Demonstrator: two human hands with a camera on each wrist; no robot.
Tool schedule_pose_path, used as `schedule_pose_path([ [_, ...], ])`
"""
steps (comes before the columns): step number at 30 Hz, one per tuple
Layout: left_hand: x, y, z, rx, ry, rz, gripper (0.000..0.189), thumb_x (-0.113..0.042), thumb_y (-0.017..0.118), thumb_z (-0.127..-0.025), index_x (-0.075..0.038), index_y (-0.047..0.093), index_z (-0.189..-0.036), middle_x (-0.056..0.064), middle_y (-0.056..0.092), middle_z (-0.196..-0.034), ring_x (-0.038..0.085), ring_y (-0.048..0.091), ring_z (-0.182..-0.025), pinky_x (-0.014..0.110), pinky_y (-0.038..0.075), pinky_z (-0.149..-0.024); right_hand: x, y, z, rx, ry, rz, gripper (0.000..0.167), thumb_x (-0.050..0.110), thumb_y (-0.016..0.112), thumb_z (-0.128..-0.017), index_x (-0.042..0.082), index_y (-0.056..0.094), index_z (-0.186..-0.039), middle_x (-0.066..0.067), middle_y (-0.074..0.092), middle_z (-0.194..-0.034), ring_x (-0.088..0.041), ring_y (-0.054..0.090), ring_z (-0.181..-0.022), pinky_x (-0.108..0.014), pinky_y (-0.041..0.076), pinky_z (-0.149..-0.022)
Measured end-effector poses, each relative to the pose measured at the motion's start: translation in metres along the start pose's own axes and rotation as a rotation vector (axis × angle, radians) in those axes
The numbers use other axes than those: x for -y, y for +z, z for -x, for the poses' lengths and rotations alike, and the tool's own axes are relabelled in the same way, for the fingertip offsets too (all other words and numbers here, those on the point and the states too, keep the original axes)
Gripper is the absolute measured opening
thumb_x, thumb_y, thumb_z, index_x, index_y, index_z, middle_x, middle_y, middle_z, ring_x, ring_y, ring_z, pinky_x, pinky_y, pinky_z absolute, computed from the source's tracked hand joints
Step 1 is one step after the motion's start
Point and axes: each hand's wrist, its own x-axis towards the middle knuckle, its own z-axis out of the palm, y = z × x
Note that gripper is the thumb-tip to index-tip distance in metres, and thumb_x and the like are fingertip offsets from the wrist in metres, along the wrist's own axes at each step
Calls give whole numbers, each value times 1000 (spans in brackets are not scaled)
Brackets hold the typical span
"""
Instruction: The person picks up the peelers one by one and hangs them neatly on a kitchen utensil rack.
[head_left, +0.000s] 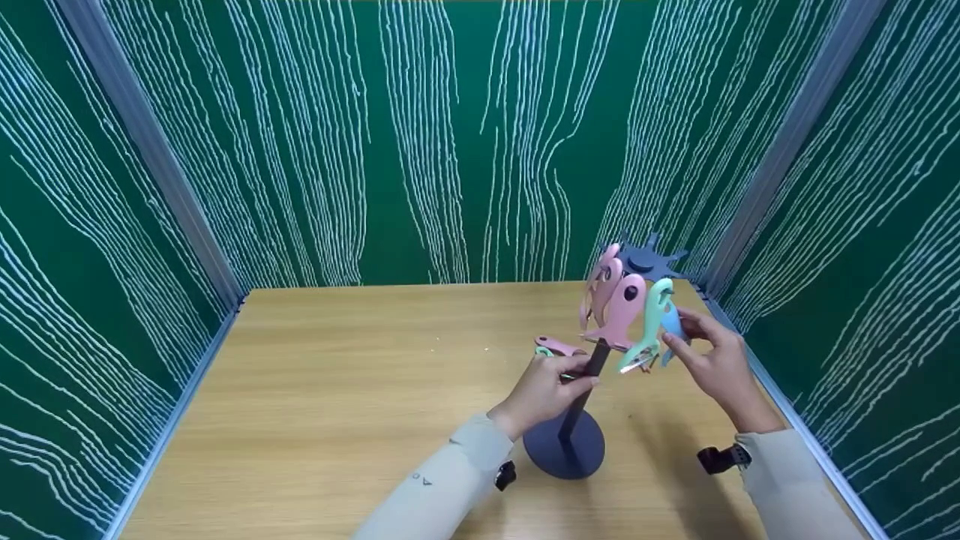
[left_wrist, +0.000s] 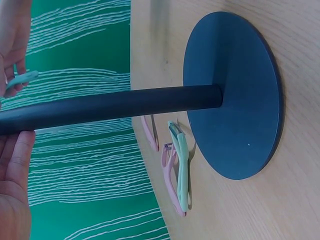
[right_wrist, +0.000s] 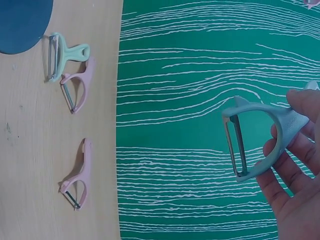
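Note:
A dark stand has a thin post (head_left: 576, 412) on a round base (head_left: 551, 454), with a hooked top (head_left: 660, 262). Several pink peelers (head_left: 625, 311) and a green peeler (head_left: 651, 322) hang from its hooks. My left hand (head_left: 541, 391) grips the post partway up, thumb on the near side. At the hooks' right, my right hand (head_left: 716, 367) pinches a blue peeler (head_left: 673, 321) by the handle. In the right wrist view this peeler (right_wrist: 287, 125) looks teal, its blade pointing away from the fingers. Whether its handle touches a hook is unclear.
Behind the stand, a green peeler (right_wrist: 70, 53) and a pink peeler (right_wrist: 84, 82) lie close together on the wooden table (head_left: 337, 420). Another pink peeler (right_wrist: 81, 172) lies apart from them. Green walls with white lines enclose the table's back and sides.

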Motion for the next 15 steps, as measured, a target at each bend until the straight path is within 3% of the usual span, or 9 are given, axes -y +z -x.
schedule_pose_path([
  [7,0,0,1,3,14,-19,30,-18,71,-107,0,76,-131,14,81,-120,8,78,-105,14,61,-88,9,-4,2,-48,-32,-21,40,6,76,-102,-3,68,-140,-19,75,-118,12,58,-98,1,44,-95],
  [15,0,0,1,6,-1,-7,31,-17,70,-108,0,75,-133,14,81,-123,8,78,-105,15,61,-88,20,-9,2,-118,-90,-50,42,-1,79,-97,1,70,-139,22,68,-110,11,62,-98,0,45,-95],
])
